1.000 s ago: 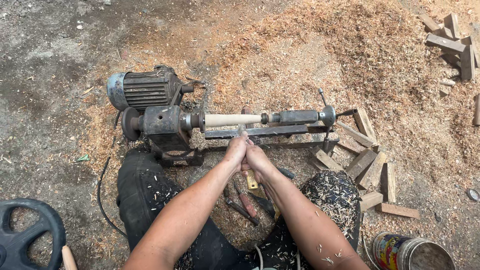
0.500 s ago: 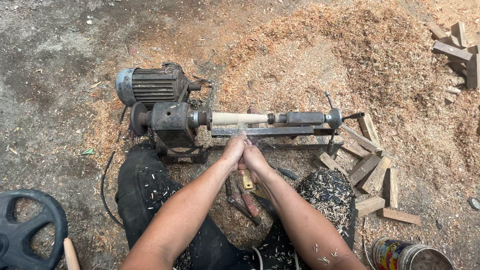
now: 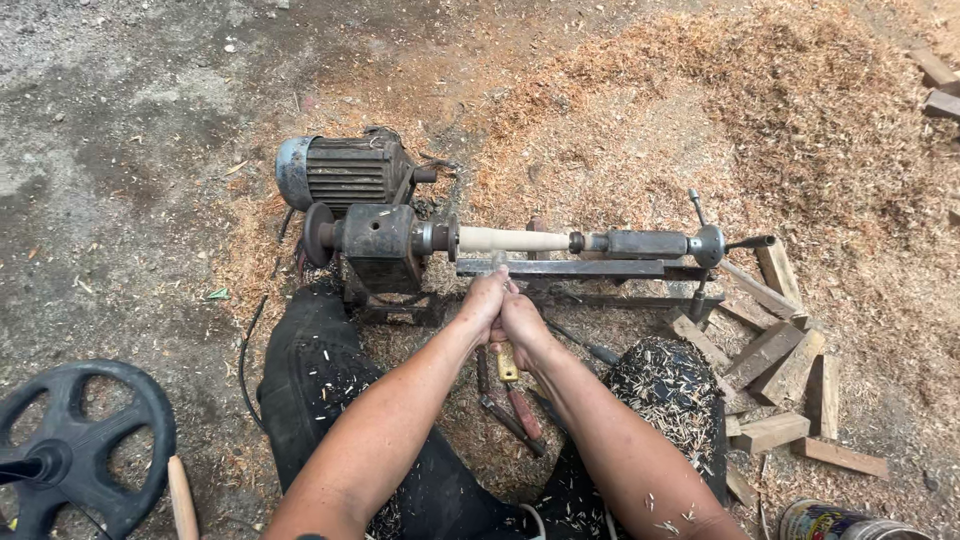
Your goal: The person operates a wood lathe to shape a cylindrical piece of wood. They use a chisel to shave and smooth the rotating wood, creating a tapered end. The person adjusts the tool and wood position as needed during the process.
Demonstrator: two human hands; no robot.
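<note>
Both forearms stretch forward and meet: the left hand (image 3: 484, 300) and right hand (image 3: 524, 320) clasp together around a turning tool (image 3: 507, 362), whose yellowish handle pokes out below the grip. Just above the knuckles lies the tool rest (image 3: 560, 267), and beyond it the pale wooden spindle (image 3: 512, 239) sits mounted in the lathe (image 3: 385, 240).

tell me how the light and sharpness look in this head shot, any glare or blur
Head view: soft, even daylight, no hard shadows or glare; the lathe, pale wood blank and both hands, left hand and right hand, are sharp; slight wide-angle bend toward the edges.
</note>
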